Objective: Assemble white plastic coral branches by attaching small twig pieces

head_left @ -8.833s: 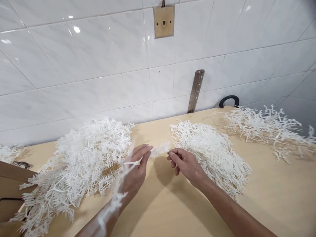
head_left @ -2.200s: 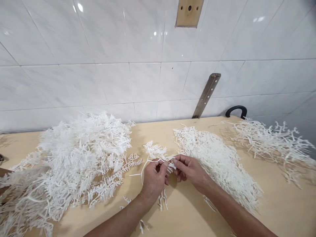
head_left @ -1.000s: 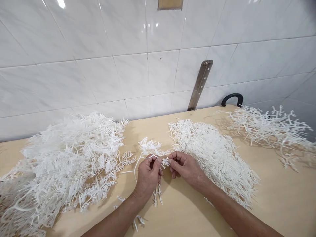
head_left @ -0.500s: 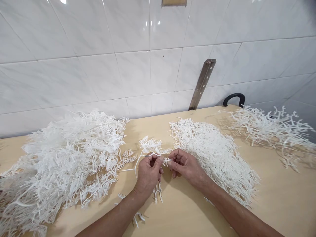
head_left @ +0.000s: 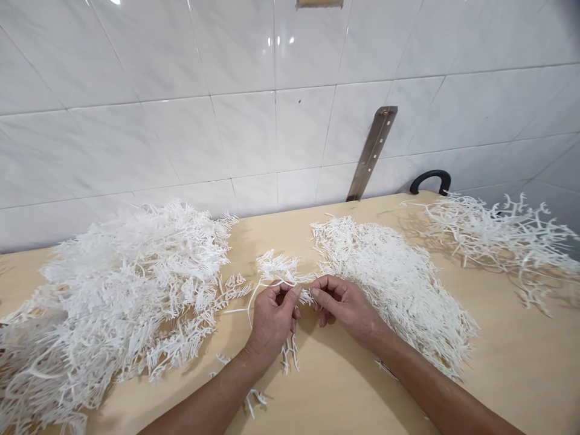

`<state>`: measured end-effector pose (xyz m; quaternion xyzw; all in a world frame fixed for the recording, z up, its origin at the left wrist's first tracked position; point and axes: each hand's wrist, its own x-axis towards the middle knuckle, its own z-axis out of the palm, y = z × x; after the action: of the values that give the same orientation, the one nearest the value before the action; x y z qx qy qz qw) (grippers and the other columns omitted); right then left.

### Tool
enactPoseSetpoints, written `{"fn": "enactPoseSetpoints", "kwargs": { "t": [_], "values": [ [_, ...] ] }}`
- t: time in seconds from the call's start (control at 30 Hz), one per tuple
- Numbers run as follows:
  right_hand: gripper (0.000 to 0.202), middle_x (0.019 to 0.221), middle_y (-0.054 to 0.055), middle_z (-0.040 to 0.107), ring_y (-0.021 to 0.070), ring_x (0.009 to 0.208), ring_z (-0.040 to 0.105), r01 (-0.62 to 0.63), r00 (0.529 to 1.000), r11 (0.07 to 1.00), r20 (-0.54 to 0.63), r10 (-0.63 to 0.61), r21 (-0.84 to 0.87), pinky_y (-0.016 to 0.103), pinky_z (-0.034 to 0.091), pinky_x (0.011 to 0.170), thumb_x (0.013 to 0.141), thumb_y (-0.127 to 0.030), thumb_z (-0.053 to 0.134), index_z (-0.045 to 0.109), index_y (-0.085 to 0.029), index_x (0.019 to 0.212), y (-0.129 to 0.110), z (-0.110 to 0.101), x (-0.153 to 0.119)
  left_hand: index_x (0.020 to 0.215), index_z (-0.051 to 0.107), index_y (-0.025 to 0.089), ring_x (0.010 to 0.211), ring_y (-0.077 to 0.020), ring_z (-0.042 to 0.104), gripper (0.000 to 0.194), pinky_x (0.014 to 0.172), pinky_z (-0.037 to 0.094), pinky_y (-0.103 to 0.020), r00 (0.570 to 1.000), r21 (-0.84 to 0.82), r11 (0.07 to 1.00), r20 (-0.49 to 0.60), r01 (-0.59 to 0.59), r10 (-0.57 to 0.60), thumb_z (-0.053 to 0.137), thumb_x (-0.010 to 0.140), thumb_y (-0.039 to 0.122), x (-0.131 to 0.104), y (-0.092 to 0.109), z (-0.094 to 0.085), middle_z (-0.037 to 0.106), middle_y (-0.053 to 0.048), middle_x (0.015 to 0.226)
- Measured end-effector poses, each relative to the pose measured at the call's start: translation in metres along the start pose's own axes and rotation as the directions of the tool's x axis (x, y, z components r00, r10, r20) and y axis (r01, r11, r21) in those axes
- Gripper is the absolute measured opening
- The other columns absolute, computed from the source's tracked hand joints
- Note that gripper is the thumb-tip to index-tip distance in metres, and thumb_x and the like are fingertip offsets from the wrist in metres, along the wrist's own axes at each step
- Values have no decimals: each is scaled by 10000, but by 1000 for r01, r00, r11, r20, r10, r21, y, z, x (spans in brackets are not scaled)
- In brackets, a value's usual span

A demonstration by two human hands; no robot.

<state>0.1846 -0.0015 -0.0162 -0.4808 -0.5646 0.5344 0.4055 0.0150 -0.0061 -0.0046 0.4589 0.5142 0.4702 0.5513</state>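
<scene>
A white sprig (head_left: 306, 296) is sitting over the desk (head_left: 326, 380) between the left hand (head_left: 274, 314) and right hand (head_left: 348, 307), now working closer together than earlier. It is looking spiky and finely branched. Left fingers (head_left: 290, 299) are pinching it; right fingers (head_left: 323, 299) are nearly closing, hold unclear.

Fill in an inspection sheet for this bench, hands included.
Surface: light wood-toned table.
Job's things: white sprig, partly hidden; loose white heap, left; flatter white pile, right; openwork white tangle, far right.
Clutter: small white scraps toward the front.
Left hand: fingers closed on the sprig.
Right hand: fingers at the sprig's tips; grip unclear.
Cables: nothing seen.
Surroundings: tiled wall; metal strip and black curved part at the table's back edge.
</scene>
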Motion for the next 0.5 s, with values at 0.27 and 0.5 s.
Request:
{"fn": "enactPoseSetpoints", "kwargs": {
  "t": [0.27,0.5],
  "values": [
    [278,680,-9,639,132,531,626,-24,999,997,31,26,-67,255,513,549,894,-464,589,648,-192,888,-2,0,1,669,557,168,366,-69,433,374,379,361,-185,1000,-27,1000,15,7,-7,691,757,506,-1,3,-1,521,38,492],
    [204,643,-18,641,134,540,627,74,997,963,-6,-78,-259,254,518,555,910,-380,547,636,-201,868,-1,2,-1,664,549,171,359,-73,440,376,380,364,-191,999,16,1000,35,17,-17,679,757,511,0,3,-1,541,30,493]
  ]
}}
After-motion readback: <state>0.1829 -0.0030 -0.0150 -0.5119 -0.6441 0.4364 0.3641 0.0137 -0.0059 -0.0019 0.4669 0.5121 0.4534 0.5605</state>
